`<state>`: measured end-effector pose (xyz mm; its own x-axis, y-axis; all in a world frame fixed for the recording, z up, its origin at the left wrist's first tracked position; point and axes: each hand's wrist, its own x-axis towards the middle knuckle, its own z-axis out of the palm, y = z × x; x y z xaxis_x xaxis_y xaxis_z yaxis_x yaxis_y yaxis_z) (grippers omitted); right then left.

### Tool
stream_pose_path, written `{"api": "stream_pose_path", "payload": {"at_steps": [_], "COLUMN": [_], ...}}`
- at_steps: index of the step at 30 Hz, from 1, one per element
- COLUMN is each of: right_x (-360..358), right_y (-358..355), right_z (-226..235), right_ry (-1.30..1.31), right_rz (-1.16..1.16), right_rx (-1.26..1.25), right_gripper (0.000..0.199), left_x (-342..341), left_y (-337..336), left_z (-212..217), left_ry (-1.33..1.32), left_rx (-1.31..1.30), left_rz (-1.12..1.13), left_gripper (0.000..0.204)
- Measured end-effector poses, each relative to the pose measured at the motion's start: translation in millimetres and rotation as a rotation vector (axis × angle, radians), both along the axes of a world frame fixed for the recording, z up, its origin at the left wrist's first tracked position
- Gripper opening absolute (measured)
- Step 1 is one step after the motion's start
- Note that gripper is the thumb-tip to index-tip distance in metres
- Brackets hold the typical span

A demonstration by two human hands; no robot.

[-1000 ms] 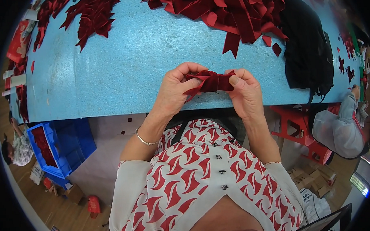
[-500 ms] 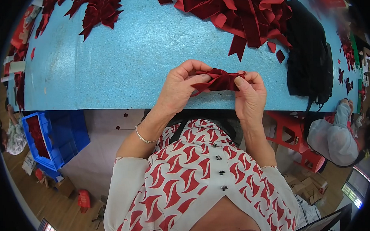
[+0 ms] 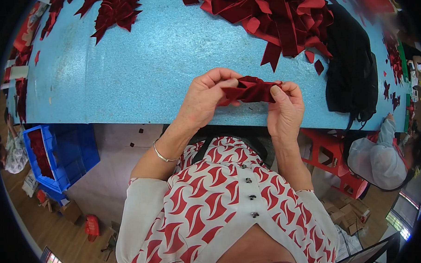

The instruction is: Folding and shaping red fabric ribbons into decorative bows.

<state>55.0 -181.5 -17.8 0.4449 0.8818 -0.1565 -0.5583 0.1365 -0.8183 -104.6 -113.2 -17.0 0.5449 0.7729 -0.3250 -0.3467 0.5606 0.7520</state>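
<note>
Red velvet ribbon piece [image 3: 251, 89] — long axis left-right, both hands pinching its ends, left hand [image 3: 204, 98], right hand [image 3: 285, 111].

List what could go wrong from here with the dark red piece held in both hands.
1. The folded dark red velvet piece is pinched only at its ends by the left hand and right hand; the folds may spring open if either grip slackens.
2. It is held above the blue table's near edge, so a dropped piece might fall to the floor.
</note>
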Motion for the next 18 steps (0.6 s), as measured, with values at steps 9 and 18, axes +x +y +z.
{"api": "stream_pose_path", "payload": {"at_steps": [9,18], "right_x": [3,-1], "right_y": [-1,0], "right_z": [-3,5], "right_ry": [-0.034,-0.078], "right_rz": [-0.028,0.089], "right_rx": [0.043,0.0], "right_gripper": [0.016,0.021], "left_x": [-3,1], "left_y": [-4,-2], "left_z": [-4,-6], "left_ry": [-0.065,-0.032], "left_rx": [0.067,0.032], "left_rz": [0.026,0.094], "left_gripper": [0.017,0.015]}}
